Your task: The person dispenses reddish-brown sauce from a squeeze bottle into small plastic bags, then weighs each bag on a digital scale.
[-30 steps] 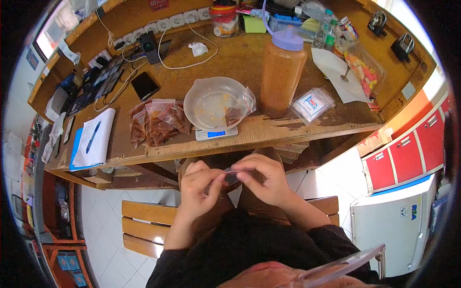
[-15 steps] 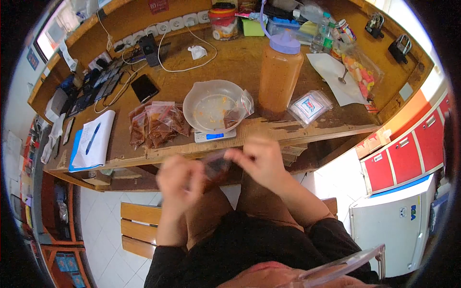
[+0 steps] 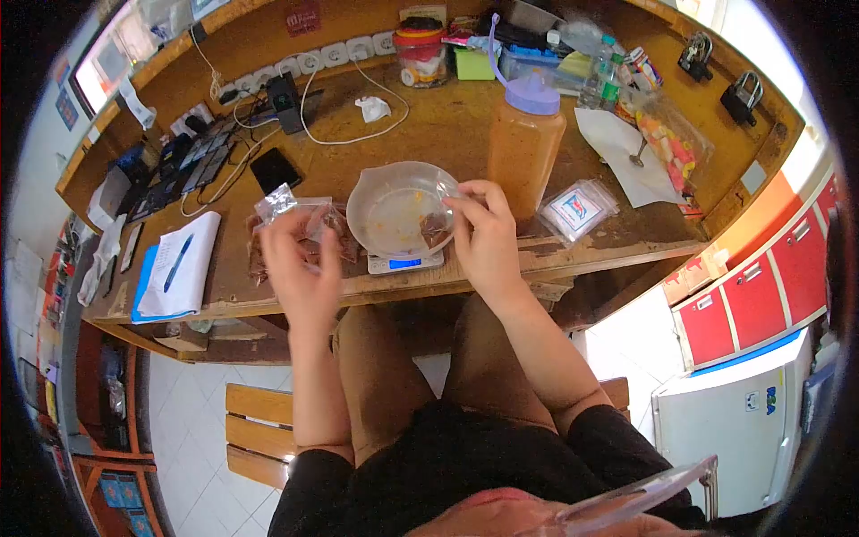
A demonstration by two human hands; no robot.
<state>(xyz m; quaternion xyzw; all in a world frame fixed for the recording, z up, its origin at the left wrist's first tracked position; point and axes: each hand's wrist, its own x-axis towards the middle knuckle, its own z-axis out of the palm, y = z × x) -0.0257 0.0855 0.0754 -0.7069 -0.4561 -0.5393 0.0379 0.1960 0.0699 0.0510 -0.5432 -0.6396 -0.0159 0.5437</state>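
My left hand (image 3: 302,268) is over the pile of clear zip bags (image 3: 336,224) filled with something brown, its thumb and fingers apart and slightly blurred. A shiny clear bag top (image 3: 282,199) sticks up beyond its fingertips; whether they touch it is hard to tell. On the right, my right hand (image 3: 490,234) pinches the upper edge of a small clear bag (image 3: 438,224) with some brown content at the bottom. That bag lies in the right side of a translucent bowl (image 3: 365,201). Under the bowl stands a white digital scale (image 3: 380,265) with a lit blue display.
A large orange-brown bottle (image 3: 521,157) with a lilac lid stands right of the bowl. Beside it lies a pack of small bags (image 3: 577,210). A notepad (image 3: 192,268) with a pen and a black phone (image 3: 276,170) lie left. Cables and sockets line the back.
Both hands have risen from over my lap to the table and moved apart. The left went to the bag pile; the right took hold of the bag in the bowl.
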